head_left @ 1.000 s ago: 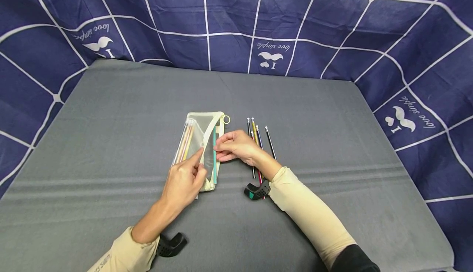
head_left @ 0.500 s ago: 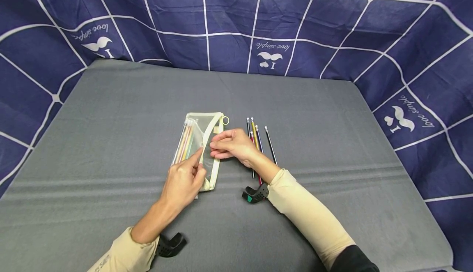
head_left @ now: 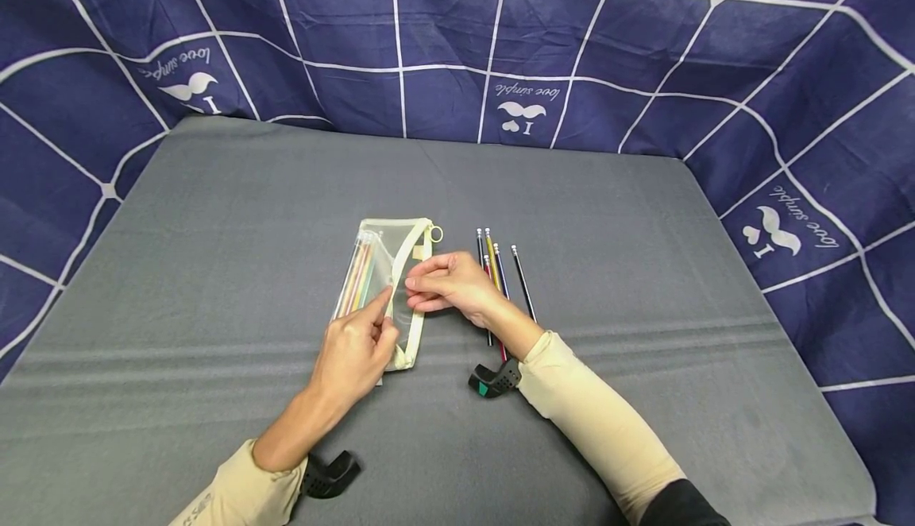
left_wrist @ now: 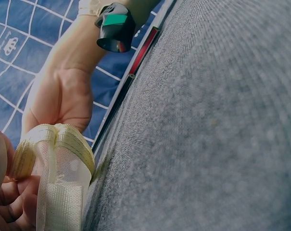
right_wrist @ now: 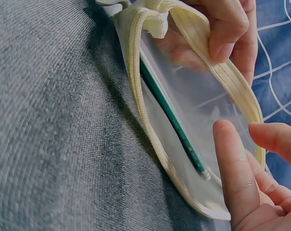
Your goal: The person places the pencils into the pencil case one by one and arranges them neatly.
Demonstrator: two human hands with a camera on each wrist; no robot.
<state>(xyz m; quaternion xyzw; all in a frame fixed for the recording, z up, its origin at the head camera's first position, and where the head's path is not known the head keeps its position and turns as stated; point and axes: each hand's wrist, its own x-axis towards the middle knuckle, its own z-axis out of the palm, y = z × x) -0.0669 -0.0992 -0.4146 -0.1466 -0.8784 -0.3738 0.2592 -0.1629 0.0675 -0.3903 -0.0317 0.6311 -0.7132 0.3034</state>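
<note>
A translucent mesh pencil pouch (head_left: 387, 232) with a pale yellow zip lies unzipped on the grey surface, its mouth gaping. My left hand (head_left: 353, 347) pinches one zip edge; in the right wrist view its fingers show on both sides of that band. Inside lies a green pencil (right_wrist: 171, 118), with several other pencils (head_left: 359, 272) seen through the mesh in the head view. My right hand (head_left: 457, 284) is at the open mouth, thumb and fingers apart with nothing between them in the right wrist view.
Right of the pouch, several dark, yellow, red and blue pencils (head_left: 523, 278) lie loosely together, partly under the right forearm. A yellow ring pull (head_left: 437, 233) sticks out at the pouch's far corner. A blue checked cloth (head_left: 457, 25) rises behind the grey surface (head_left: 608, 232).
The green pencil has gone from the right fingertips into the pouch. My right hand moved slightly left and let it go; then it held still. My left hand kept its place.
</note>
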